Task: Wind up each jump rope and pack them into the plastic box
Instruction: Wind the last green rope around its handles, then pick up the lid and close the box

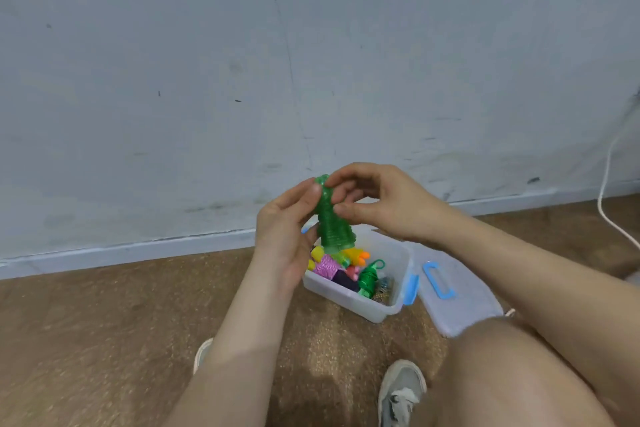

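Fingers (349,174) of both hands curl on the green jump rope (334,229). Left hand (287,229) grips its side, thumb near the top; right hand (381,204) pinches the upper end. Plastic box (398,291) sits open on the floor (104,340), lid (460,308) beside it. Rope held upright just above the box, wound tight, wider at the bottom. Pink bundle (325,266) and green bundle (369,279) lie inside.

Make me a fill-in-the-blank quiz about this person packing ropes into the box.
1. The left hand and right hand hold a wound jump rope coloured ____.
2. The plastic box has latches coloured ____.
3. The lid lies on the ____, beside the box.
Missing words: green; blue; floor.
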`<action>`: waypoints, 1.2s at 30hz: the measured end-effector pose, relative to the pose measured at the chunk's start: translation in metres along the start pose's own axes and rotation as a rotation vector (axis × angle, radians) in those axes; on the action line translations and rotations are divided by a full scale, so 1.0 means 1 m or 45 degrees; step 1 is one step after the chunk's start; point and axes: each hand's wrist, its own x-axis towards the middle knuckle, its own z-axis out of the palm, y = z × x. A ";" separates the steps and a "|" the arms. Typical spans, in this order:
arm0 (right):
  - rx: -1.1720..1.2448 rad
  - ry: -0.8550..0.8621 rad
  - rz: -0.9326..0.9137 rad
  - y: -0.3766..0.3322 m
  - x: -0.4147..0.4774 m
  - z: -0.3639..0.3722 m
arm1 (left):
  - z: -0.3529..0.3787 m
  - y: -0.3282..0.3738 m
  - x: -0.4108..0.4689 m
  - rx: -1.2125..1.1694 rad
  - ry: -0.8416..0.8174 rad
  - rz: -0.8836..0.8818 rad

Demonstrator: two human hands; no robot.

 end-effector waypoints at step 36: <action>-0.158 0.599 1.288 0.445 -0.121 -0.014 | 0.073 -0.332 0.098 1.474 -0.606 -0.244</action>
